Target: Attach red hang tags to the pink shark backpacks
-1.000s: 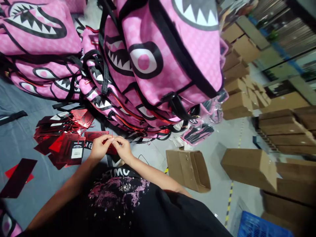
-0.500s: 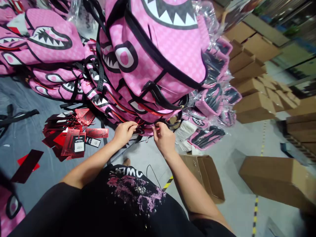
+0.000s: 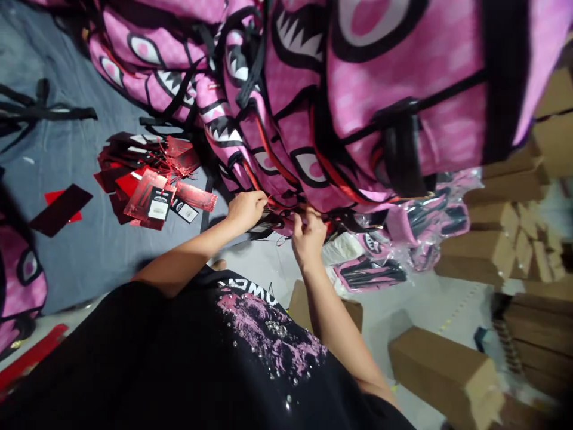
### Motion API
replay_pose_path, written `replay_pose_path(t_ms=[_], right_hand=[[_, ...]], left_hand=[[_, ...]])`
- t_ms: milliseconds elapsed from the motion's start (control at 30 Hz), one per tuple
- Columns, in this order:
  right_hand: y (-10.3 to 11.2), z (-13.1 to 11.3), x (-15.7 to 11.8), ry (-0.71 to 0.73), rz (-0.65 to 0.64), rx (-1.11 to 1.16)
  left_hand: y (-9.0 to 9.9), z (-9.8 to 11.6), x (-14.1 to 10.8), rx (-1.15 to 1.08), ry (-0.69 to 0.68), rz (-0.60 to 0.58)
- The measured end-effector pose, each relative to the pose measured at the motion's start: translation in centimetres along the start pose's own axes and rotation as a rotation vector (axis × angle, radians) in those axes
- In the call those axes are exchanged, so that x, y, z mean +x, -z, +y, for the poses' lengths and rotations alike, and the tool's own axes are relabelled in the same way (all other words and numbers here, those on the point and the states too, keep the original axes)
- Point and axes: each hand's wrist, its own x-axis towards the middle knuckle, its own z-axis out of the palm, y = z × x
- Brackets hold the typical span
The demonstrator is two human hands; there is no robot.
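Several pink backpacks (image 3: 308, 143) with shark teeth and eye prints lean together above my hands. My left hand (image 3: 246, 210) pinches something thin and red, like a cord, at the lower edge of the bags. A little to the right, my right hand (image 3: 310, 234) is curled at the same lower edge, thumb near its fingers; what it holds is too small to make out. A thin dark loop hangs between the hands. Left of my left hand lies a pile of red and black tags (image 3: 150, 179) on the grey cloth (image 3: 107, 257).
Plastic-wrapped pink and black items (image 3: 371, 272) lie right of my right hand. Cardboard boxes (image 3: 447, 370) stand on the floor at the right. Black straps (image 3: 49, 110) and a dark red card (image 3: 61, 210) lie on the cloth at the left.
The view has shifted closer to the bags and turned, so the large backpack fills more of the upper right. Both hands remain at the bags' lower edge; the right fingers look slightly more spread.
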Motion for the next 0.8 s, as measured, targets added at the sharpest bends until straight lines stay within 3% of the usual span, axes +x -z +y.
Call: replay_pose_path(t_ms=[167, 300, 533, 800], right_hand=[[1.2, 2.4, -0.1, 0.069, 0.116, -0.152], [1.8, 2.5, 0.2, 0.085, 0.097, -0.162], [3.1, 1.1, 0.5, 0.059, 0.111, -0.128], [4.2, 0.8, 1.1, 0.081, 0.126, -0.099]], left_hand=[[0.2, -2.2, -0.9, -0.063, 0.003, 0.008], [0.7, -2.7, -1.3, -0.122, -0.038, 0.004], [2.1, -0.3, 0.3, -0.198, -0.371, 0.043], [0.0, 0.5, 0.0, -0.039, -0.346, -0.216]])
